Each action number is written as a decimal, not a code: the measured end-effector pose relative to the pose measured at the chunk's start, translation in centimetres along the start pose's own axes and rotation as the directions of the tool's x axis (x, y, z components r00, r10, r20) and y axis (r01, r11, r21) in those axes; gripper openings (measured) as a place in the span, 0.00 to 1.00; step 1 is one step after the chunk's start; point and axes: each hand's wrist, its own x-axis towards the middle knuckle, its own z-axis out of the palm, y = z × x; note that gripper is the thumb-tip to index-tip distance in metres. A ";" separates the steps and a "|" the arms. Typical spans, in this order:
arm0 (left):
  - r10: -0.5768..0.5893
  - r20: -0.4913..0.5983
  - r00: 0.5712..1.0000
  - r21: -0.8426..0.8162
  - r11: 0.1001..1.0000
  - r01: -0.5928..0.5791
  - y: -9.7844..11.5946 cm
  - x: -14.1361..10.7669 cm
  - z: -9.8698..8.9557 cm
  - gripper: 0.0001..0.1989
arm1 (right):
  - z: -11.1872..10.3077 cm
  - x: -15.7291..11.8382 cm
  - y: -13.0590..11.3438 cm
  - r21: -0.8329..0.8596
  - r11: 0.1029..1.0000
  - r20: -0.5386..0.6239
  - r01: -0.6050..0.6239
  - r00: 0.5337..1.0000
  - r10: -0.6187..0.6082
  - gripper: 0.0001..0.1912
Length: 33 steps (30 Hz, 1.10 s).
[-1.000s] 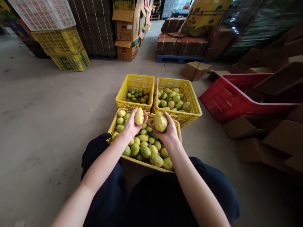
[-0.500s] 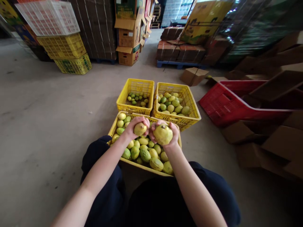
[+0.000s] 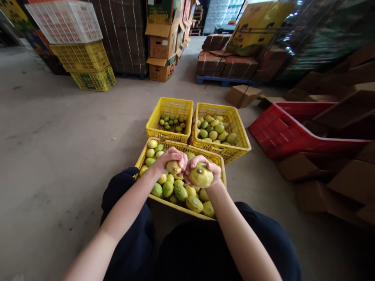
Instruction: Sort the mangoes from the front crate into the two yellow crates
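My left hand (image 3: 173,159) is closed round a small yellow lemon (image 3: 174,167), its pointed end facing me. In my right hand (image 3: 206,166) is a larger, bumpy yellow-green lemon (image 3: 201,177), fingers curled over its top and side. The hands are side by side, nearly touching, above a yellow crate (image 3: 181,211) full of yellow and green lemons (image 3: 180,192). Beyond it stand two more yellow crates: the left one (image 3: 152,128) has a few small lemons (image 3: 168,119) on its bottom, the right one (image 3: 243,136) a layer of larger lemons (image 3: 215,130).
A red crate (image 3: 271,130) with cardboard in it stands at the right, with cardboard boxes (image 3: 310,171) beside it. Stacked crates (image 3: 83,56) stand at the back left. Behind are stacked cartons (image 3: 161,50) and a loaded blue pallet (image 3: 224,81). My knees flank the near crate.
Both hands have lowered slightly, still holding their lemons. The lemon in my right hand has turned a little, and the fingers have shifted over it. The view has swung slightly left.
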 end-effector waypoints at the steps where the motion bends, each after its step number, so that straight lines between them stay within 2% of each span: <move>1: -0.006 -0.007 1.000 -0.012 1.000 0.006 0.0 0.0 0.1 0.23 | 0.2 0.0 0.0 -0.010 1.000 0.004 0.004 1.000 -0.004 0.14; 3: -0.018 -0.082 0.996 -0.083 0.997 0.011 0.0 0.3 0.4 0.21 | 0.6 0.2 -0.1 -0.020 0.999 0.009 0.028 1.000 -0.027 0.14; 5: -0.049 -0.259 0.965 -0.210 0.978 -0.006 0.1 0.7 0.8 0.17 | 1.0 0.5 -0.2 0.046 0.994 -0.061 0.095 0.994 -0.092 0.15; 7: -0.113 -0.463 0.879 -0.347 0.936 -0.063 0.1 1.2 1.0 0.11 | 1.3 0.9 -0.3 0.164 0.967 -0.225 0.193 0.962 -0.153 0.15; 9: -0.189 -0.603 0.775 -0.440 0.889 -0.126 -0.1 1.7 0.9 0.04 | 1.4 1.3 -0.4 0.252 0.931 -0.391 0.265 0.908 -0.153 0.15; 10: -0.222 -0.649 0.728 -0.466 0.872 -0.149 -0.2 1.8 0.7 0.02 | 1.3 1.4 -0.4 0.275 0.920 -0.447 0.278 0.884 -0.133 0.14; 12: -0.278 -0.711 0.646 -0.487 0.857 -0.167 -0.6 2.1 0.4 0.03 | 1.3 1.7 -0.5 0.297 0.917 -0.513 0.266 0.854 -0.081 0.12; 14: -0.322 -0.737 0.594 -0.498 0.853 -0.155 -1.0 2.2 0.0 0.05 | 1.2 1.9 -0.4 0.299 0.924 -0.556 0.238 0.830 -0.034 0.11; 16: -0.343 -0.728 0.594 -0.515 0.845 -0.143 -1.3 2.3 -0.1 0.06 | 1.1 2.2 -0.3 0.289 0.935 -0.597 0.206 0.803 0.008 0.13; 19: -0.334 -0.686 0.647 -0.533 0.836 -0.134 -1.1 2.3 0.2 0.12 | 0.5 2.9 0.1 0.273 0.948 -0.620 0.163 0.783 0.044 0.18; 25: -0.320 -0.653 0.686 -0.541 0.831 -0.127 -0.1 2.2 0.9 0.14 | -1.1 3.5 0.3 0.257 0.938 -0.649 0.234 0.761 -0.012 0.11; 28: -0.329 -0.604 0.726 -0.538 0.841 -0.067 0.2 2.1 1.0 0.16 | -1.1 3.2 0.0 0.233 0.953 -0.639 0.196 0.769 -0.002 0.16; 30: -0.305 -0.609 0.732 -0.508 0.859 -0.065 0.3 1.9 1.0 0.13 | -0.8 2.8 -0.3 0.218 0.964 -0.623 0.155 0.782 0.015 0.18; 33: -0.286 -0.613 0.737 -0.485 0.872 -0.065 0.7 1.8 1.3 0.11 | -0.2 2.4 -0.9 0.192 0.974 -0.564 0.120 0.825 0.010 0.19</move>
